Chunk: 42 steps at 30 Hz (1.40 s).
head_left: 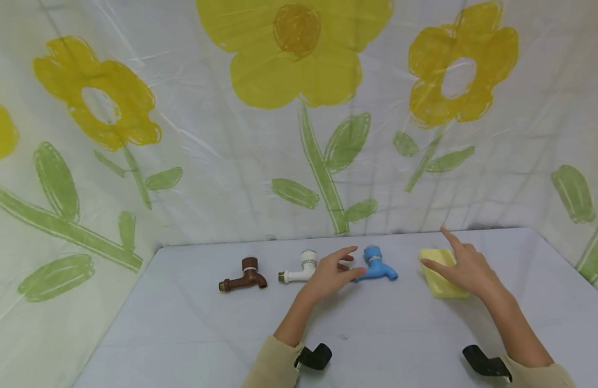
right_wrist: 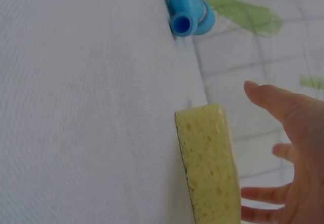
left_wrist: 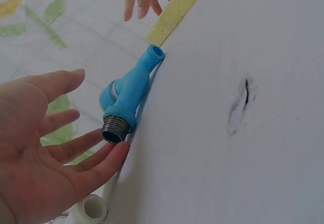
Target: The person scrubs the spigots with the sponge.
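Observation:
A blue tap (head_left: 375,264) lies on the white table, its threaded metal end toward my left hand (head_left: 331,276). That hand is spread beside the tap with loosely bent fingers; in the left wrist view its fingertips lie close to the thread, and I cannot tell whether they touch. Behind the hand, a white tap (head_left: 304,268) is partly covered. My right hand (head_left: 466,265) hovers with thumb and fingers apart over a yellow sponge (head_left: 437,275). In the right wrist view the sponge (right_wrist: 210,168) stands out from the palm, and nothing is gripped.
A brown tap (head_left: 245,276) lies left of the white one, in the same row. Behind the table (head_left: 192,323) hangs a white sheet with painted yellow flowers (head_left: 296,54). Black curved pieces (head_left: 315,357) stick out at both sleeve cuffs.

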{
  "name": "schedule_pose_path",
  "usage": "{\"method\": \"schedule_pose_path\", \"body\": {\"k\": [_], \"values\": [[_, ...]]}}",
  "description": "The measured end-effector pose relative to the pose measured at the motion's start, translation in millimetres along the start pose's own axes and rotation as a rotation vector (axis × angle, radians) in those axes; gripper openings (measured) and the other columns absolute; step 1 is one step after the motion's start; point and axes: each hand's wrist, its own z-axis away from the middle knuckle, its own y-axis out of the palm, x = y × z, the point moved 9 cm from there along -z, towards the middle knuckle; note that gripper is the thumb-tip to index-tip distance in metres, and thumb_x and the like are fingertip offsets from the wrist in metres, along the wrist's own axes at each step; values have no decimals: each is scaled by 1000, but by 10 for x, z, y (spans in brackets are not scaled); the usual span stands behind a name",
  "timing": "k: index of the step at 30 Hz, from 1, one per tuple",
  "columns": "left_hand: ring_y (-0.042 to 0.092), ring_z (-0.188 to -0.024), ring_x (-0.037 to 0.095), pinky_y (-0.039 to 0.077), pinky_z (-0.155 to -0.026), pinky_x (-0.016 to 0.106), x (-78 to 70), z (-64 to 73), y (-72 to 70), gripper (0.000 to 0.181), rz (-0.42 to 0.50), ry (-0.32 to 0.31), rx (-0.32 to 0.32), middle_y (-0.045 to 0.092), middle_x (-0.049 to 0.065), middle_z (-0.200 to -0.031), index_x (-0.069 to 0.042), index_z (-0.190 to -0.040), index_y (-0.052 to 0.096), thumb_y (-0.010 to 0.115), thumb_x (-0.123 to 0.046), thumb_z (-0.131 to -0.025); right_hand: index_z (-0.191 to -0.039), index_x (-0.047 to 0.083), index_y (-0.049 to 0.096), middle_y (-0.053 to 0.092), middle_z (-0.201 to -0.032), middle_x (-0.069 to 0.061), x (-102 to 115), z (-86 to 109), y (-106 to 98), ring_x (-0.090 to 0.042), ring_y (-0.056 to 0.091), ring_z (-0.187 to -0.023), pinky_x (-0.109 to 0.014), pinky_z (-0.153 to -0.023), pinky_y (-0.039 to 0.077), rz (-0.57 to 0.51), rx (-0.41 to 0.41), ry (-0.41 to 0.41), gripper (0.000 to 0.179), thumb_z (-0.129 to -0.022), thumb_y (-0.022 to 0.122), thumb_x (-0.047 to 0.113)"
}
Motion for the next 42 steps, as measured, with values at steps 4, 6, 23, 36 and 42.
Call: {"method": "schedule_pose_path", "body": {"k": [4,6,23,36,42], "values": [[69,-121,38,65,-87,40,51,-5,15,56,144,-26,6,61,25,-141,-3,-154,52,70,-20,-104,-163,-9,16,37,-142,-56,-47,-6,49,-73,43,-124,-80,-92,45,-8,13,10,105,-98,69,54],[70,-119,37,66,-83,37,79,-6,32,53,201,-48,10,61,27,-139,-1,-152,54,69,-16,-104,-162,-9,17,37,-141,-56,-71,-9,73,-73,44,-124,-79,-92,46,-10,20,15,105,-97,71,53],[75,-100,31,64,-84,32,121,2,63,30,217,-90,-24,73,21,-117,10,-127,70,70,0,-98,-149,-12,40,48,-122,-46,-166,3,151,-42,56,-94,-34,-68,42,-35,32,46,90,-93,74,50],[74,-89,23,55,-75,23,54,21,-13,26,117,-103,-94,78,18,-101,5,-120,75,74,-7,-98,-147,-13,41,46,-123,-47,-162,3,132,-45,56,-99,-36,-70,43,-33,28,43,87,-94,74,47],[78,-90,33,62,-77,26,89,24,23,29,240,-150,-111,78,21,-104,8,-125,71,71,-2,-98,-145,-15,44,47,-125,-48,-137,9,120,-50,56,-104,-40,-72,46,-17,25,30,85,-94,74,47]]}}
